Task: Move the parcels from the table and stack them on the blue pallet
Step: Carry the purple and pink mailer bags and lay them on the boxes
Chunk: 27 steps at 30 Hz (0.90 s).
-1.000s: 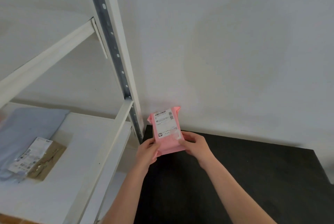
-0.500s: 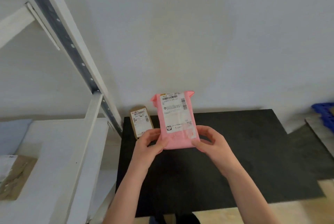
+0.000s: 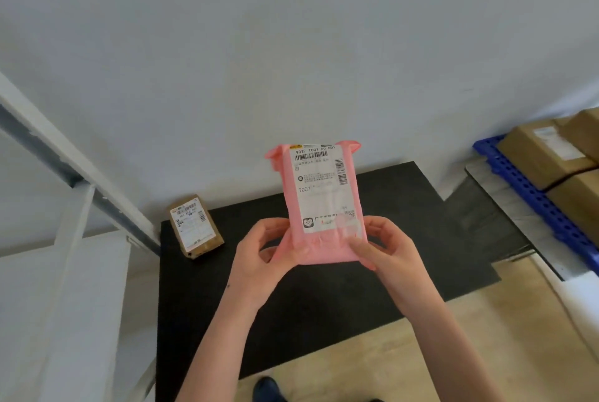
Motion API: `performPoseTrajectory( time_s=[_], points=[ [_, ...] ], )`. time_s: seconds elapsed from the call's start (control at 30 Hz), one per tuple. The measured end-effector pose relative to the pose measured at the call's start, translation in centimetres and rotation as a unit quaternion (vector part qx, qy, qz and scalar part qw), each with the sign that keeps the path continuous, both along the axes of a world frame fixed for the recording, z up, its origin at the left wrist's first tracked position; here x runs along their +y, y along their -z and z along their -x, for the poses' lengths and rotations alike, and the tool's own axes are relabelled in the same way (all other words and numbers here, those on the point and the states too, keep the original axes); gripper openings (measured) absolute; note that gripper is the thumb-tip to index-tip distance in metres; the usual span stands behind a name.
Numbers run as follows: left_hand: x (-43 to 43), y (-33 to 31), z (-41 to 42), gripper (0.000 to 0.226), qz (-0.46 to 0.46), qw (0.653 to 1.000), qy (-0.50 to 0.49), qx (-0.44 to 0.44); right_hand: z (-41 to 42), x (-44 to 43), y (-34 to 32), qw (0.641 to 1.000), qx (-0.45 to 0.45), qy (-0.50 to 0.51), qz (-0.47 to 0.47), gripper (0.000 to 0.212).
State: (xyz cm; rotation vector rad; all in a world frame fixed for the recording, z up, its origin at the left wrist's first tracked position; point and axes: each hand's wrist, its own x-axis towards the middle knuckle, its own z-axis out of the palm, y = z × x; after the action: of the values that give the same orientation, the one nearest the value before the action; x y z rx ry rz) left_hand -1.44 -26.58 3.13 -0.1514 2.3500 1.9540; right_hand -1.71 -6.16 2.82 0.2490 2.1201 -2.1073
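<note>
A pink plastic parcel with a white shipping label stands upright above the black table. My left hand grips its lower left corner and my right hand grips its lower right corner. A small brown cardboard parcel with a white label lies at the table's far left corner, against the wall. The blue pallet shows at the right edge, on the floor, with brown cardboard boxes stacked on it.
A white metal shelf rack with a slanted upright post stands to the left of the table. A white wall runs behind everything. Light wooden floor lies between the table and the pallet. A dark shoe tip shows at the bottom.
The view has swung right: the rack slid left, and the blue pallet with its boxes came into sight. Both hands still hold the pink parcel, now further right over the table.
</note>
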Motion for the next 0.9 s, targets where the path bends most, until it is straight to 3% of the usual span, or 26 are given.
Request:
performPoseTrajectory(
  time_s=[0.53, 0.9],
  points=[
    [28.3, 1.7, -1.2, 0.047, -0.075, 0.991, 0.111, -0.01, -5.4, 27.8, 0.1, 0.995, 0.009, 0.097, -0.009, 0.033],
    [39.5, 1.8, 0.3, 0.037, -0.07, 0.977, 0.203, -0.012, -7.5, 38.3, 0.7, 0.982, 0.014, 0.188, 0.025, 0.035]
  ],
)
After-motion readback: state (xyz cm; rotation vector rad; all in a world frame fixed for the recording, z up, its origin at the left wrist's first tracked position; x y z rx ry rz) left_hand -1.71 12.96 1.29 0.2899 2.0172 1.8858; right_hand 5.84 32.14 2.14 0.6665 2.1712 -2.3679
